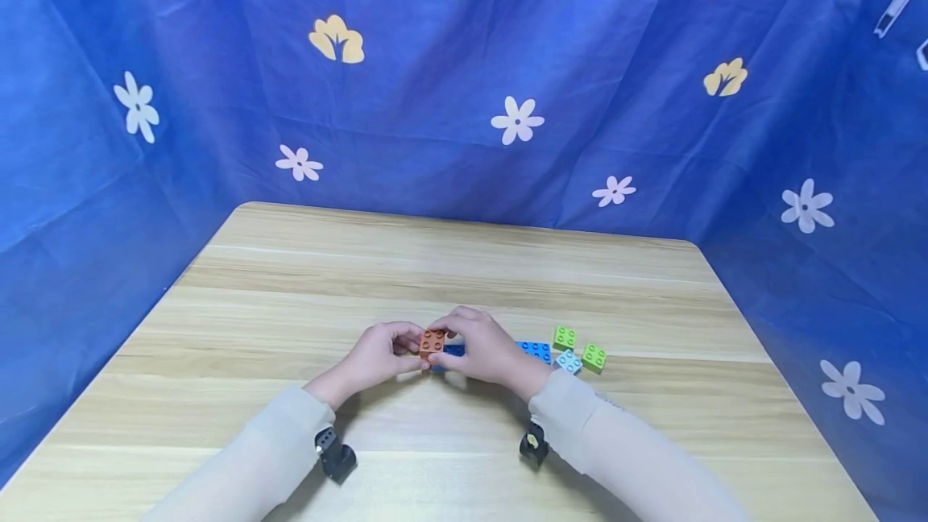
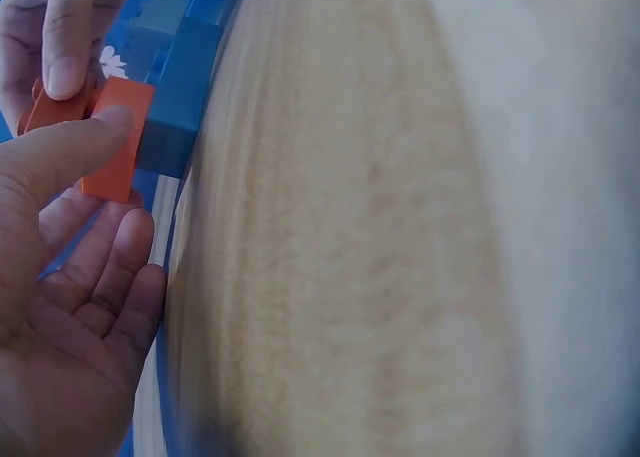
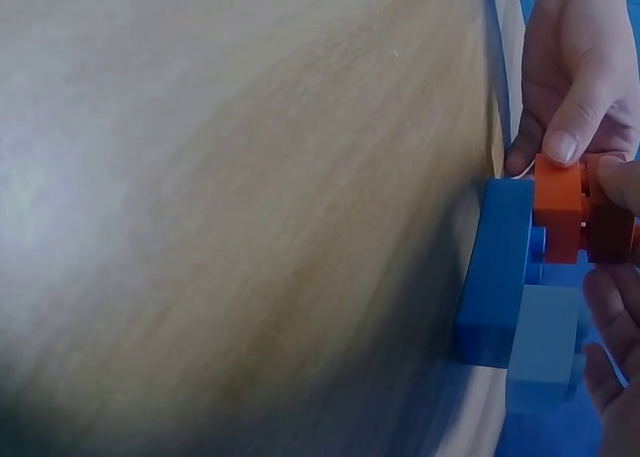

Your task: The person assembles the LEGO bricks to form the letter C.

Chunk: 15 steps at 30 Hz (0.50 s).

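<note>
Two stacked toy building bricks stand between the hands at one end of a blue brick (image 3: 495, 267): a bright orange brick (image 3: 557, 209) below, a darker orange brick (image 1: 432, 341) on top. My left hand (image 1: 373, 357) grips the bright orange brick from the left, its thumb (image 2: 95, 142) along one side. My right hand (image 1: 484, 347) pinches the darker orange brick between thumb and fingers. Beside the orange pair, a light blue brick (image 3: 543, 347) sits on the blue brick; the right hand hides it in the head view.
Right of the right hand lie blue studs (image 1: 535, 350), a pale blue brick (image 1: 568, 361) and two lime green bricks, one farther back (image 1: 564, 337) and one to the right (image 1: 594, 358). Blue curtains (image 1: 435, 103) stand behind the wooden table (image 1: 464, 264).
</note>
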Each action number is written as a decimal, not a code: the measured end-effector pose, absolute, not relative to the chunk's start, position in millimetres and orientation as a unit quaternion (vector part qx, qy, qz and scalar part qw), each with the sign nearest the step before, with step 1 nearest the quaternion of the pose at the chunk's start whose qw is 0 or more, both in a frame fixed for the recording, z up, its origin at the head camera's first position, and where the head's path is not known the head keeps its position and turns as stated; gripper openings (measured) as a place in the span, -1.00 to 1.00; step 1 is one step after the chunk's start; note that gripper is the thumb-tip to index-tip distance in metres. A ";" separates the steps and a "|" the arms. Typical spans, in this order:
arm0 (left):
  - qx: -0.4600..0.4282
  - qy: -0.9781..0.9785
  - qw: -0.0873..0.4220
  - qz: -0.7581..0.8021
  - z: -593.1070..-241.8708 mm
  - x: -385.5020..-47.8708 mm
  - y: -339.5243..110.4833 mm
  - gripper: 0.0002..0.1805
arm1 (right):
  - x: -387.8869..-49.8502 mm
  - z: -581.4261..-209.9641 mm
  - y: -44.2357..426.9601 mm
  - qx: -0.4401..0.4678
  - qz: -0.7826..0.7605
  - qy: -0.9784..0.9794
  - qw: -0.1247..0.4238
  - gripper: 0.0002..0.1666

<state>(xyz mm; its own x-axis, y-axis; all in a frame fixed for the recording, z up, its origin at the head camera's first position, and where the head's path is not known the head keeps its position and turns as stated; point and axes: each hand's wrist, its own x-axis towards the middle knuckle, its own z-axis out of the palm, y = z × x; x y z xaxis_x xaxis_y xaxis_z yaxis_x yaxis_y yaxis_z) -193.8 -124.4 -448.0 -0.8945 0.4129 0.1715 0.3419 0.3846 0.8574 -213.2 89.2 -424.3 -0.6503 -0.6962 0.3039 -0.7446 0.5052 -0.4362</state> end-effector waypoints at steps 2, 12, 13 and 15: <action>0.229 0.829 0.035 0.509 -448.7 -194.0 -124.3 -0.67 | -213.0 -423.6 88.1 0.416 0.274 -0.866 0.042 -0.54; 0.227 0.833 0.033 0.503 -450.1 -194.0 -124.1 -0.66 | -215.1 -423.3 86.7 0.398 0.288 -0.871 0.023 -0.58; 0.226 0.834 0.032 0.503 -450.1 -194.0 -124.1 -0.66 | -215.3 -423.2 86.7 0.398 0.291 -0.870 0.022 -0.58; 0.226 0.834 0.032 0.502 -450.2 -194.1 -124.1 -0.65 | -215.7 -422.8 86.8 0.397 0.295 -0.869 0.019 -0.58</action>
<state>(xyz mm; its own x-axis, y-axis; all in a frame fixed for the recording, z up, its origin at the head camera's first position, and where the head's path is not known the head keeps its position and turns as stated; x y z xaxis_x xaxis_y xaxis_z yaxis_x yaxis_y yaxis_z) -194.1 -124.1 -450.2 -0.8959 0.4090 0.1736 0.3446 0.3932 0.8524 -215.7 86.8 -422.8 -0.6845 -0.6780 0.2679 -0.7008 0.5107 -0.4981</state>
